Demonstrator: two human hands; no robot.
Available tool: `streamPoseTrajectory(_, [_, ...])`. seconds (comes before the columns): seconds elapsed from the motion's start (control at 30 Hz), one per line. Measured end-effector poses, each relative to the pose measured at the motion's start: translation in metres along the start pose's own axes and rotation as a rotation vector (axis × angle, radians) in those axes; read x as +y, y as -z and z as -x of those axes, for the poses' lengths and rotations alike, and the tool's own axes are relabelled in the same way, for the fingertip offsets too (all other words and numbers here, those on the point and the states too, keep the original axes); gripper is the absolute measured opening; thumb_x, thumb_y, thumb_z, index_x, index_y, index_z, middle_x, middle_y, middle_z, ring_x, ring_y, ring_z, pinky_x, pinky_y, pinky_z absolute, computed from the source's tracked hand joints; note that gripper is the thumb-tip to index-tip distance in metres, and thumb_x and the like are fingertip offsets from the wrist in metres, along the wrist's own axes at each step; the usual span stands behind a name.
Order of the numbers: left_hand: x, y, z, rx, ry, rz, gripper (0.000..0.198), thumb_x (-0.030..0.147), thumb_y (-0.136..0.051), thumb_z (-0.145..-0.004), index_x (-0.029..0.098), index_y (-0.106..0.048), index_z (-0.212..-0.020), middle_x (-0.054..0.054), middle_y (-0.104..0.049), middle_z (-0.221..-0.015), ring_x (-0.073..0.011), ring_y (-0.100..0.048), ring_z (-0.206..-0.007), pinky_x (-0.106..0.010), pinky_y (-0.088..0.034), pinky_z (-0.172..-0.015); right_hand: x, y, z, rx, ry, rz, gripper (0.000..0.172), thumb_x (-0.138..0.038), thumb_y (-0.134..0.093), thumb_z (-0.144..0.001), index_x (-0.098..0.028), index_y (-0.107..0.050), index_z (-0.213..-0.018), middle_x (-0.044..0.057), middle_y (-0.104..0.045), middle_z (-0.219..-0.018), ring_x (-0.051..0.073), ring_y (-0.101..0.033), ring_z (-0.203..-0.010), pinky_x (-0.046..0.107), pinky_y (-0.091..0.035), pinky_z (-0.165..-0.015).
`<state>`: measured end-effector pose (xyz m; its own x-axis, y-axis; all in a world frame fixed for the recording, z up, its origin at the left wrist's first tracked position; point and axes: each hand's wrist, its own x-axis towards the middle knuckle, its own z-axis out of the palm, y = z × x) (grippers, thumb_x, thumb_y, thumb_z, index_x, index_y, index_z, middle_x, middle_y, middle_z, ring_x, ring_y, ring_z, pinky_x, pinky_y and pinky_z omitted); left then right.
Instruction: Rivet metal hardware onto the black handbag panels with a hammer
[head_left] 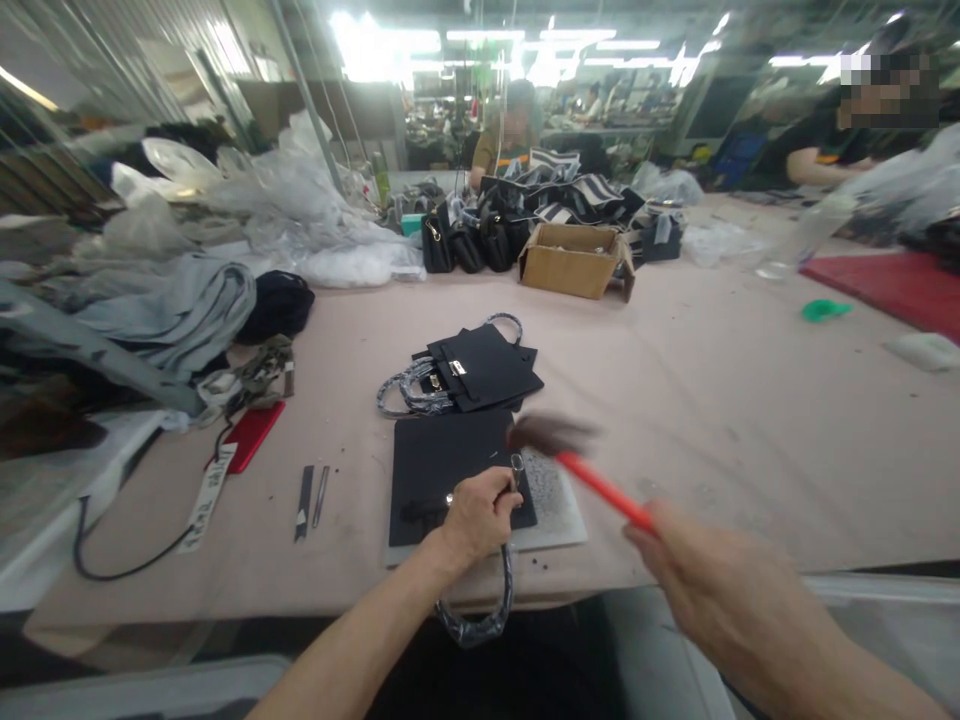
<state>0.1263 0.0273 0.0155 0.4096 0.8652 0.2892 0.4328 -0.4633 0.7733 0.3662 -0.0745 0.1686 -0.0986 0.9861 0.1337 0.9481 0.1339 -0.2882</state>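
The black panel (450, 450) lay flat on a pale slab (566, 518) at the near edge of the table (712, 420). The left hand (476, 515) was closed, pinching a small metal piece (517, 468) above the panel's right side. The right hand (720, 590) gripped the hammer (604, 488), its head near the panel's far right corner.

Work on this panel was judged to be under way and unfinished, since both implements were in use over it. A film-wrapped handle (480, 630) hung past the table's near edge. Farther in, a stack of black panels (487, 368) showed wrapped handles and gold-coloured clasps; whether those were complete could not be determined.

The left hand obscured the lower end of the metal piece and the upper part of the handle. Motion blur affected the hammer head. Overlap concealed the lower stacked panels, preventing a count.
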Motion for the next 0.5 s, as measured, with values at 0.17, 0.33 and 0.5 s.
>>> streamPoseTrajectory(0.17, [0.001,-0.001,0.003,-0.002,-0.015,0.006,0.01,0.01,-0.058,-0.087,0.019,-0.063,-0.085,-0.003,-0.068,-0.088,-0.0175,-0.066,-0.082,-0.026,-0.051,-0.077,0.01,-0.007,-0.002,-0.088,-0.06,-0.003,0.041,-0.058,-0.036,-0.097,-0.025,-0.048,-0.076,0.0,-0.052,-0.051,0.015,-0.042,-0.039,0.032,-0.021,-0.047])
streamPoseTrajectory(0.33, [-0.001,-0.002,0.004,0.012,-0.008,0.048,0.011,0.009,-0.059,-0.087,0.019,-0.063,-0.087,-0.003,-0.069,-0.091,-0.0177,-0.066,-0.084,-0.026,-0.05,-0.077,0.043,-0.045,-0.009,-0.21,-0.339,-0.291,0.044,-0.058,-0.03,-0.094,-0.024,-0.045,-0.07,0.002,-0.054,-0.059,0.017,-0.051,-0.051,0.03,-0.035,-0.051])
streamPoseTrajectory(0.5, [0.002,0.001,0.0,0.009,-0.01,0.017,0.012,0.008,-0.06,-0.084,0.019,-0.058,-0.081,-0.001,-0.065,-0.085,-0.0163,-0.063,-0.081,-0.025,-0.049,-0.076,0.078,-0.11,-0.02,-0.207,-0.475,-0.113,0.037,-0.043,-0.028,-0.096,-0.023,-0.049,-0.072,0.006,-0.055,-0.062,0.02,-0.054,-0.055,0.033,-0.042,-0.055])
